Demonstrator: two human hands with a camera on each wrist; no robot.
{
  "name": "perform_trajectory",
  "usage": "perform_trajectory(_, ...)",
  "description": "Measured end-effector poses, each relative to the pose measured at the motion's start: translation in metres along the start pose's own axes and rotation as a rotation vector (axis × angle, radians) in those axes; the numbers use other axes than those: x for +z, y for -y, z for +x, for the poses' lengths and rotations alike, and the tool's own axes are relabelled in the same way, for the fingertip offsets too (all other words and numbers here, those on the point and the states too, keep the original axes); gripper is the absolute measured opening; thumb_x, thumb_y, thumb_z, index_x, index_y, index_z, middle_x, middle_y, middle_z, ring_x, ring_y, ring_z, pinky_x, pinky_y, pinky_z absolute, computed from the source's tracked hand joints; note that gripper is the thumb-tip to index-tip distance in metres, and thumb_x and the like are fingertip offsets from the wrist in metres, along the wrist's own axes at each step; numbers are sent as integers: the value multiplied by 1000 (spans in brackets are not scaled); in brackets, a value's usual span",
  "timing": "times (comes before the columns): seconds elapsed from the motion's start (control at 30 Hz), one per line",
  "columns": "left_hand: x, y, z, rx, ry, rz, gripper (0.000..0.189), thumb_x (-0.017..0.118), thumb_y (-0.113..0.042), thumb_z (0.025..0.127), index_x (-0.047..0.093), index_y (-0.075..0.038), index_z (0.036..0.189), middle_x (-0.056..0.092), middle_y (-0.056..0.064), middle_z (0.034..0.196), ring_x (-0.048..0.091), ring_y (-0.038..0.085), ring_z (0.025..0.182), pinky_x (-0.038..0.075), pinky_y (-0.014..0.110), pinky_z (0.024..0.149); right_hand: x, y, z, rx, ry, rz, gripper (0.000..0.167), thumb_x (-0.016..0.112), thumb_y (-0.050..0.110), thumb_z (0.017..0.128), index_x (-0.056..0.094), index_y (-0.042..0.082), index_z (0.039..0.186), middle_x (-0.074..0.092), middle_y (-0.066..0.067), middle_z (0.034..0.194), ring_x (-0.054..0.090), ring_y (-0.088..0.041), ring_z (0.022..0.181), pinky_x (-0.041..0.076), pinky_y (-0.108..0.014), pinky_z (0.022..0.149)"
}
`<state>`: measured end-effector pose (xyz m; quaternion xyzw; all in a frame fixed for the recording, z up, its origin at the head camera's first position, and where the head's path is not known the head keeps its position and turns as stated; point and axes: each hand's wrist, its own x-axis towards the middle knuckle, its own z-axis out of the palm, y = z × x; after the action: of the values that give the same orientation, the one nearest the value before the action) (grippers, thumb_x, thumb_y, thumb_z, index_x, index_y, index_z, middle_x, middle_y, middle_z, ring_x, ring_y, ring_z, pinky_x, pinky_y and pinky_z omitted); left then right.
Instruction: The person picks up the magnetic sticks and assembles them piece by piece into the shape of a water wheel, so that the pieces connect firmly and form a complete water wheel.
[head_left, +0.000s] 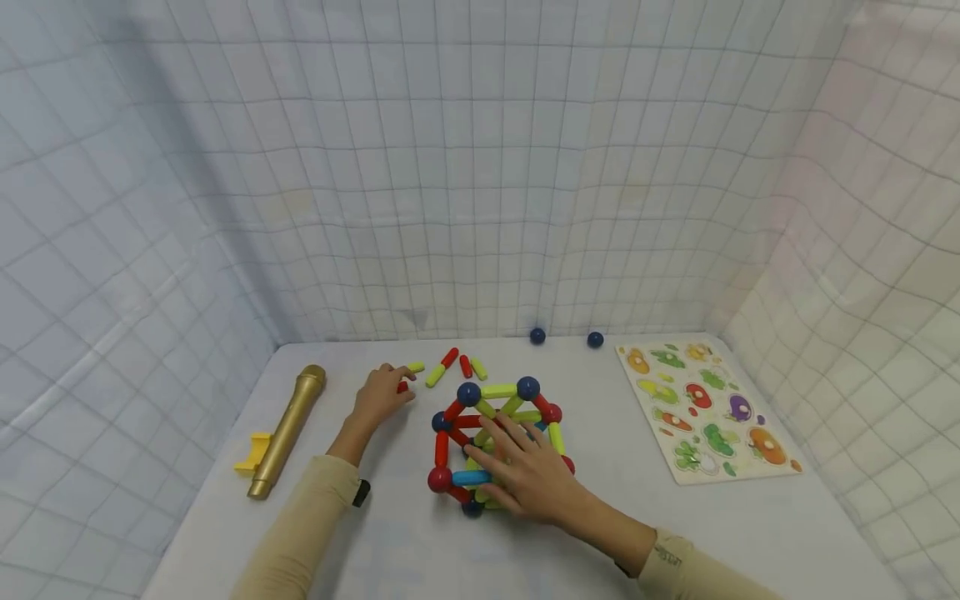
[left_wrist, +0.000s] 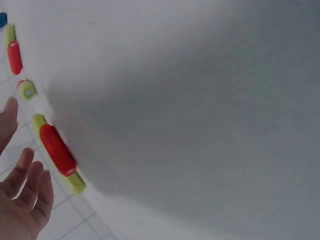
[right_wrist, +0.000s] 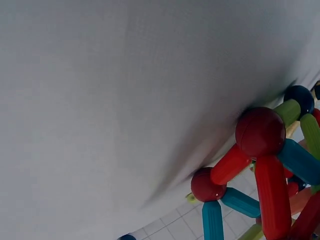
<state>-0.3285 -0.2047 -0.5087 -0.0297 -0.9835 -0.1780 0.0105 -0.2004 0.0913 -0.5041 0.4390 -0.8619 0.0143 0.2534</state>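
Observation:
My left hand [head_left: 381, 393] is at the left of the loose rods, its fingers apart around a short red rod [left_wrist: 57, 150] with a yellow-green rod [left_wrist: 75, 184] beside it. In the left wrist view the fingers [left_wrist: 31, 182] show a gap from the red rod. My right hand [head_left: 536, 477] rests with spread, mostly straight fingers on a frame of magnetic rods and balls [head_left: 472, 477]. The frame joins red, blue and yellow-green rods with red and dark blue balls. In the right wrist view a red ball [right_wrist: 260, 132] shows close up, and the right hand is mostly hidden.
Loose red and yellow-green rods [head_left: 442, 367] lie behind the frame. Two dark blue balls [head_left: 537, 336] sit at the table's back edge. A vegetable puzzle board [head_left: 705, 412] lies on the right. A gold microphone-shaped tube [head_left: 288, 433] and a yellow piece [head_left: 255, 452] are on the left.

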Motion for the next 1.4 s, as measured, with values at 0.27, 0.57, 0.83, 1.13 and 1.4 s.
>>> perform_trajectory(0.27, 13, 17, 1, 36, -72, 120, 36, 76, -16, 83, 65, -12, 117, 59, 21, 113, 55, 39, 104, 51, 51, 81, 8, -4, 3, 64, 65, -57, 49, 49, 55, 95, 53, 31, 138, 41, -10, 152, 39, -34, 140, 41, -56, 106)
perform_trajectory(0.57, 9, 18, 3, 18, 5, 143, 22, 68, -13, 90, 66, -11, 112, 64, 20, 110, 59, 39, 99, 53, 49, 78, 13, -11, 8, 79, 31, -101, 50, 55, 55, 92, 56, 28, 134, 49, -9, 142, 47, -29, 132, 44, -52, 102)
perform_trajectory(0.83, 2, 8, -16, 5, -96, -30, 28, 65, -14, 91, 62, -7, 118, 67, 17, 104, 64, 30, 88, 53, 44, 73, 10, -1, -1, 91, -117, -60, 45, 66, 47, 86, 62, 24, 124, 60, -8, 118, 58, -26, 108, 50, -47, 90)
perform_trajectory(1.13, -29, -71, -113, 200, -303, -545, 29, 75, -27, 85, 67, -15, 109, 74, -1, 93, 68, 16, 89, 56, 38, 80, -15, -28, -26, 265, -139, 66, 44, 71, 49, 80, 66, 25, 115, 60, -2, 107, 54, -22, 101, 45, -46, 88)
perform_trajectory(1.4, -7, -110, -134, 285, -164, -544, 25, 80, -25, 79, 69, -17, 100, 75, -6, 89, 58, 3, 72, 48, 19, 63, -13, -40, -42, 287, -99, 201, 23, 77, 40, 80, 74, 26, 98, 59, 6, 91, 47, -11, 84, 41, -28, 72)
